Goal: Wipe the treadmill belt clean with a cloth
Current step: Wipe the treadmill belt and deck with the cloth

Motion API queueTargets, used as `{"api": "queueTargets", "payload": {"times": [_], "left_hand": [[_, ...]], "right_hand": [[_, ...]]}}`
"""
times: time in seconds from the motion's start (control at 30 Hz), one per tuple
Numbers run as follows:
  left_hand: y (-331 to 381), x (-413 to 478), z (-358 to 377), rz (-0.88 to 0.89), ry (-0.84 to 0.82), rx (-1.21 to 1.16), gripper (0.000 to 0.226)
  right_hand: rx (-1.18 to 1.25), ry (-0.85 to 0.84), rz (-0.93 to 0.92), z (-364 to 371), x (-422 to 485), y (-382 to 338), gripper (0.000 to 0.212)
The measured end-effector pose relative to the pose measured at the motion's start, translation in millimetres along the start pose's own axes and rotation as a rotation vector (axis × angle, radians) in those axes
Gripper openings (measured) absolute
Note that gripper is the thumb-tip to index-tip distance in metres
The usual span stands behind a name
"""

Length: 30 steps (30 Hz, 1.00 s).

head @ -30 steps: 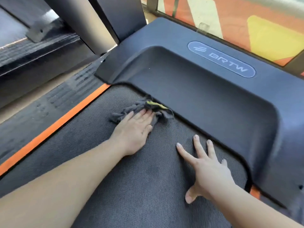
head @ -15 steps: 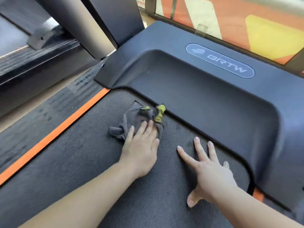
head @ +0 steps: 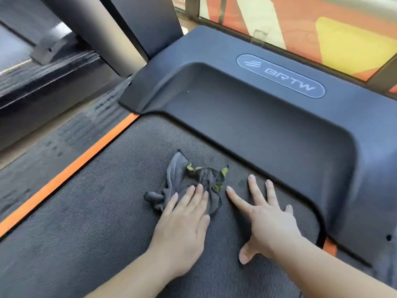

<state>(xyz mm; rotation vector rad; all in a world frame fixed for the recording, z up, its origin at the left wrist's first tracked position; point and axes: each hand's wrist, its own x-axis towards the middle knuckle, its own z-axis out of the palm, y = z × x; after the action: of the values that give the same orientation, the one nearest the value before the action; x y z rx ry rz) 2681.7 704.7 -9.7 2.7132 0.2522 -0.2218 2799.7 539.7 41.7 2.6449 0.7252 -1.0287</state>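
Note:
The dark textured treadmill belt (head: 96, 211) fills the lower half of the view. A crumpled grey cloth (head: 184, 181) with yellow-green edging lies on it near the motor cover. My left hand (head: 184, 224) presses flat on the near part of the cloth, fingers together over it. Just to the right of the cloth, my right hand (head: 266, 220) rests flat on the bare belt with fingers spread, holding nothing.
The dark plastic motor cover (head: 257, 117) with a BRTW logo rises right behind the cloth. An orange strip (head: 71, 168) and a ribbed side rail (head: 55, 138) run along the belt's left. A grey upright post (head: 103, 33) stands at the back left.
My left hand has dragged the cloth back from the motor cover's edge toward me and to the right, close to my right hand, which has stayed in place.

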Motion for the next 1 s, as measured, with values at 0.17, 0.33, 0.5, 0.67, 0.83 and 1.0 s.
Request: {"api": "queueTargets", "payload": {"times": [0.17,0.33,0.5,0.67,0.83,1.0], "left_hand": [[-25.2,-37.7,-14.9,0.178,0.106,0.124,0.053],[-32.2,-7.4,-15.1,0.287,-0.105,0.286,0.056],[-53.0,36.6,-17.3,0.293,-0.149,0.376,0.058],[-17.7,97.9,-22.4,-0.214,0.041,0.215,0.061],[2.8,81.4,-14.1,0.225,-0.076,0.218,0.060],[-28.7,122.9,-34.3,-0.074,0.027,0.195,0.060]], "right_hand": [[0.001,-0.006,-0.003,0.3,1.7,0.4,0.156],[-0.003,-0.017,0.003,0.8,1.2,-0.4,0.156],[-0.004,-0.051,0.012,-2.5,2.3,-0.6,0.156],[-0.004,-0.039,0.002,-0.4,2.6,1.0,0.156],[-0.004,-0.024,-0.009,1.7,3.8,1.5,0.155],[0.006,-0.024,-0.003,2.6,2.8,2.8,0.157]]}}
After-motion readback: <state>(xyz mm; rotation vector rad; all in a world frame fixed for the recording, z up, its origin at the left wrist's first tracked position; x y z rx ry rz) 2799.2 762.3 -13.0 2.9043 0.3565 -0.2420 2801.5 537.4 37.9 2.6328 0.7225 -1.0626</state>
